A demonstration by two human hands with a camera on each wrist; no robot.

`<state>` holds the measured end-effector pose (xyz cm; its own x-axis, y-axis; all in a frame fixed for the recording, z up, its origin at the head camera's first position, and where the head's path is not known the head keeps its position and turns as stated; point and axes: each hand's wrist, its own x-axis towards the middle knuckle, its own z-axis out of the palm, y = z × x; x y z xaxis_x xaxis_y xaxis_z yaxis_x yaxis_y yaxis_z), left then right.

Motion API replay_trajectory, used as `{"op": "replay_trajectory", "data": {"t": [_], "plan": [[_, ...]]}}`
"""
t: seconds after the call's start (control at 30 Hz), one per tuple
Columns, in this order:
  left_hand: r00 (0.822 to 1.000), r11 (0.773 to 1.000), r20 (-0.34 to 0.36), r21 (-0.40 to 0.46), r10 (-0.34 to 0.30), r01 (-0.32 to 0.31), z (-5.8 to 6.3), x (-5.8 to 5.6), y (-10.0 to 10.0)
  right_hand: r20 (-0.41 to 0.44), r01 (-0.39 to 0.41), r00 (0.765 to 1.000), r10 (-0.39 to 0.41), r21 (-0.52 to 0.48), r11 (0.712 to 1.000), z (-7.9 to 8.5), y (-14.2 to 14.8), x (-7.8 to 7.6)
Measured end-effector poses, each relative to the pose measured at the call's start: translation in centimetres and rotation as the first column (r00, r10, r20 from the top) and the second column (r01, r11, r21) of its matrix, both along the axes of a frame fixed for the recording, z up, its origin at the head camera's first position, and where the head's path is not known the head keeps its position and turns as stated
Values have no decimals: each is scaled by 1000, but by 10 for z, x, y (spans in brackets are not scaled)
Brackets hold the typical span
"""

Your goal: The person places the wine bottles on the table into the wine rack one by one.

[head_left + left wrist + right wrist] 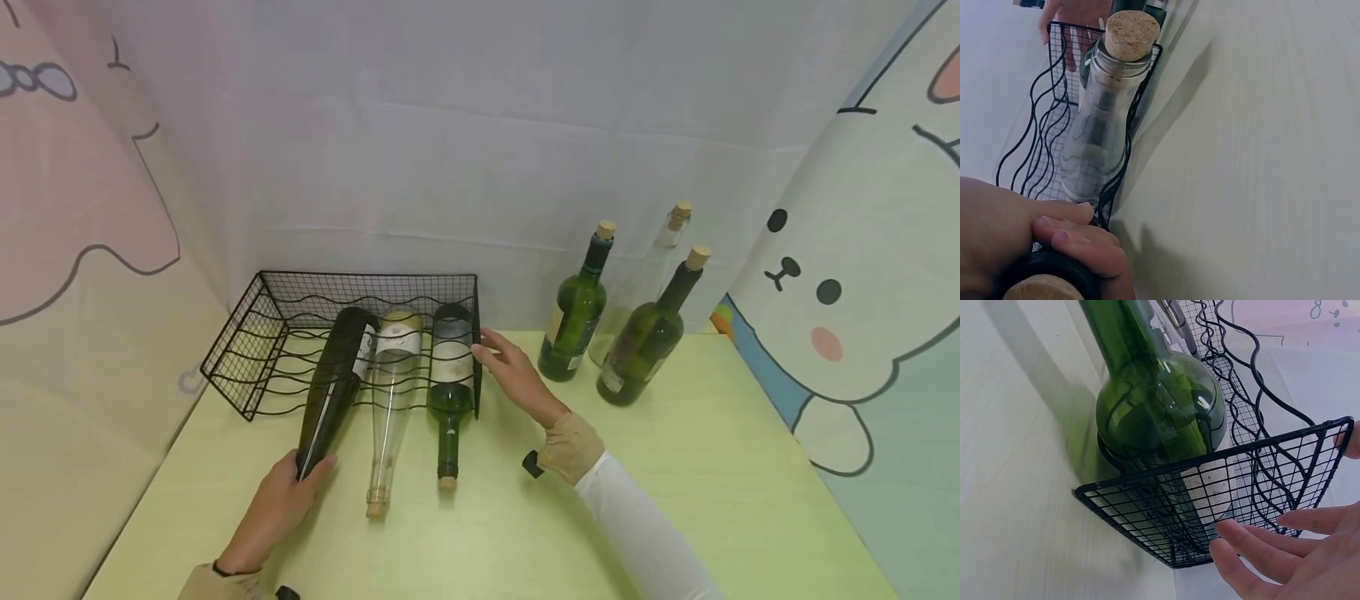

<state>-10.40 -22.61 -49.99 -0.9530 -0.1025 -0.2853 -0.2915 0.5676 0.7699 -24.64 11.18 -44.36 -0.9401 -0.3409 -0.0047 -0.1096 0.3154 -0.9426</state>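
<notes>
Apparently the step in hand is laying the dark bottle (322, 417) in the rack (315, 287): its base sits among the wires (1285, 404), left of the clear bottle (392, 400) and the green bottle (450, 400), which both lie in the rack, corked ends jutting past its front. Of the hands, the left hand (281, 500) has its fingers curled round the dark bottle's neck in front of the rack; the right hand (517, 375) is mostly open, fingers extended against or very close to the mesh (1222, 500) at the rack's right end. Right of the rack, three corked bottles stand on the counter (675, 492): a green one (573, 325), a dark one (643, 354) and, behind, a clear one (670, 233). Whether the slanting dark bottle rests fully on the wires, I cannot tell. Next seems to call for straightening it and easing its neck down, with the rack steadied, before letting go.
</notes>
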Motion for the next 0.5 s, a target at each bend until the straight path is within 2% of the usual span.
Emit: {"op": "replay_trajectory", "data": {"t": [0.33,0.5], "plan": [[1000,1000,-25,9,16,-16,-2,-12,3,-3,-8,1000,8,0,1000,-1,-2,1],[1000,999,-14,-27,18,-19,-4,-16,5,-3,9,1000,-9,-4,1000,0,-1,1]]}}
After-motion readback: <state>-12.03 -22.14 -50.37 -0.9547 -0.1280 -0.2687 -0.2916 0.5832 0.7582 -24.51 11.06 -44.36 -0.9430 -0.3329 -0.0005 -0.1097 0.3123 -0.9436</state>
